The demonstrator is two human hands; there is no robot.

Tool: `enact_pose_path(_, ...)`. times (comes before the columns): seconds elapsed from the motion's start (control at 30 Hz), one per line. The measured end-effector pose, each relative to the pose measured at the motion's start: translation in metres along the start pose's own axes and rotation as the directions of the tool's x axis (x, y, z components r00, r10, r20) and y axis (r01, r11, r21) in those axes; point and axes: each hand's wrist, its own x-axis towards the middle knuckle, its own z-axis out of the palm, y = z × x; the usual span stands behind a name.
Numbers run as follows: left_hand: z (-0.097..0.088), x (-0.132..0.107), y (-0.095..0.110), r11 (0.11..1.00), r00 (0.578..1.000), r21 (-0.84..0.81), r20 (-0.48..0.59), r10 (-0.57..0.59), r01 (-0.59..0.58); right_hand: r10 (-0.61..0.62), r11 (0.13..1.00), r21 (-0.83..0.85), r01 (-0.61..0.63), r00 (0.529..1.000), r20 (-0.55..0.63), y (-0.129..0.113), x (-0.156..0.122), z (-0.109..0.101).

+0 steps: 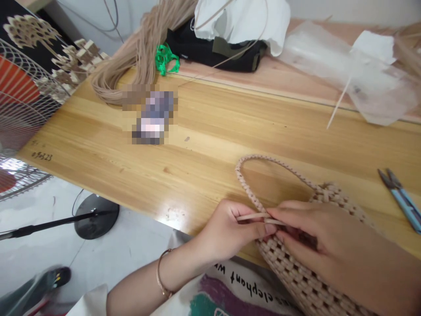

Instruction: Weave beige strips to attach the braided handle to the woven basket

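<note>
**Bright light, soft shadows and one patch of glare**

Bright, fairly even light fills the scene, its source out of view. White glare sits by the near edge of the worktop (210, 131), while soft shadows gather inside the looped handle (245, 184) and beneath the right hand (315, 224). The trouser leg (29, 292) at lower left is blurred. Toward the left edge the fan (19, 87) looks stretched. Mosaic blocks obscure a phone-like object (154, 116).
</note>
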Motion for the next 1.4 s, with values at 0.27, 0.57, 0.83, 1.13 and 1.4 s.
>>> enact_pose_path(0.27,-0.002,0.002,0.002,0.997,0.999,0.058,0.005,-0.042,0.041,0.1,0.995,0.002,-0.101,0.993,0.055,-0.002,0.003,0.001)
enact_pose_path(0.57,-0.008,-0.006,0.002,0.85,0.983,0.495,0.122,0.137,-0.18,0.067,0.996,0.061,-0.069,0.997,0.022,0.001,0.002,0.004)
enact_pose_path(0.83,-0.004,-0.004,-0.004,0.894,0.989,0.423,0.054,0.138,-0.148,0.137,0.991,-0.007,-0.137,0.99,0.046,-0.005,0.005,0.001)
enact_pose_path(1.13,-0.003,-0.002,-0.006,0.908,0.986,0.385,0.036,0.162,-0.163,0.124,0.989,-0.042,-0.14,0.954,-0.273,-0.009,-0.006,0.019)
enact_pose_path(1.4,-0.001,-0.002,-0.005,0.863,0.968,0.438,0.087,0.237,-0.251,0.034,0.977,-0.175,-0.124,0.896,-0.444,-0.014,-0.01,0.025)
